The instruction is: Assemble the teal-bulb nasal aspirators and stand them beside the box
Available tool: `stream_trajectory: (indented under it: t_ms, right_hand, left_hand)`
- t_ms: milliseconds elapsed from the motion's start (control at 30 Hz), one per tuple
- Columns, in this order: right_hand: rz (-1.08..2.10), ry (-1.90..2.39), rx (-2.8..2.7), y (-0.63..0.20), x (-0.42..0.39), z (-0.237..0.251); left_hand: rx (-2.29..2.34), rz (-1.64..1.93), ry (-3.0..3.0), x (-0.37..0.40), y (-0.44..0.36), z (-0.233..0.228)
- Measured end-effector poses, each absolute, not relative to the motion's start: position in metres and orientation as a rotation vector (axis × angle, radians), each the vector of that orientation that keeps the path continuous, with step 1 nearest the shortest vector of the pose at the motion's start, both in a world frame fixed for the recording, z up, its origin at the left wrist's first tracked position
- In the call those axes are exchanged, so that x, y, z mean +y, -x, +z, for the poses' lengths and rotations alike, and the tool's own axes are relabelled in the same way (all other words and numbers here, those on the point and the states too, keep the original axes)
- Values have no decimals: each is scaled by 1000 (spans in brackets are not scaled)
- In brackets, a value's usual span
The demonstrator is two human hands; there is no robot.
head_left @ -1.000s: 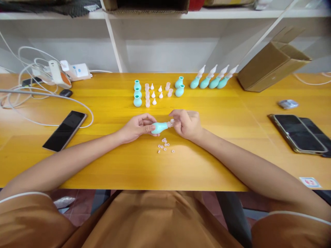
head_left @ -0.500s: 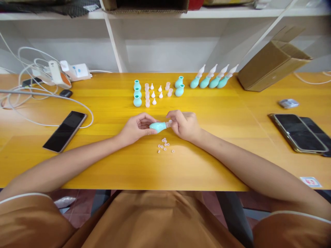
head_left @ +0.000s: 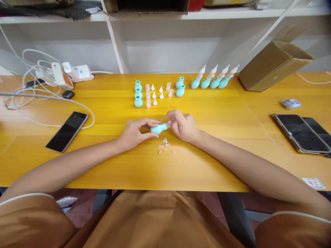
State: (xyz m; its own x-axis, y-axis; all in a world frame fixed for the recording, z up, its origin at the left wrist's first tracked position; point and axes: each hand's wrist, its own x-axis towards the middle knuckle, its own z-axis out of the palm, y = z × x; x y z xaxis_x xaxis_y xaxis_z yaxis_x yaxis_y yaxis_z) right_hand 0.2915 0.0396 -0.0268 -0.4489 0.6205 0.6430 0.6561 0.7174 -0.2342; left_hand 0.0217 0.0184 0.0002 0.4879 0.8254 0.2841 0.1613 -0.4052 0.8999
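Note:
My left hand [head_left: 136, 132] is closed around a teal squeeze bulb [head_left: 158, 128], which lies on its side with its neck to the right. A clear connector [head_left: 169, 125] sticks out of the neck. At that connector my right hand [head_left: 185, 127] is closed, its thumb and bent fingers pinching the outer end; the fingers partly cover it. Just below the hands, several small pale rings [head_left: 166, 145] are scattered on the table. Beyond the hands stand teal bulbs [head_left: 138, 101], clear connectors [head_left: 148, 103] and small white nozzle tips [head_left: 155, 102].
Several assembled bulbs with white nozzles [head_left: 207, 81] stand at the back right, beside a cardboard box [head_left: 274, 65]. Phones lie at the left [head_left: 67, 132] and right [head_left: 301, 132]. White cables [head_left: 33, 100] and chargers crowd the left back. A white shelf [head_left: 165, 20] rises behind the table.
The fingers of my left hand have straightened and loosened a little around the teal squeeze bulb. My right hand keeps its pinch at the connector. The whole view has shifted slightly.

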Motion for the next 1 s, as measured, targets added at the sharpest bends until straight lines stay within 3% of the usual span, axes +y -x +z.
stream_trajectory:
  t_ms: [367,767,867,1000]
  right_hand:
    - [185,995,-2027,-288,39,-16]
    - [596,972,-1713,-276,43,-22]
    - [510,979,-1764,-282,45,-1]
    - [44,1101,-1964,-318,59,61]
  left_hand:
    - [801,1055,-1929,21,-24,0]
    - [667,1204,-2597,14,-22,2]
    - [732,1189,-2534,15,-22,-1]
    - [782,1155,-2468,19,-22,-4]
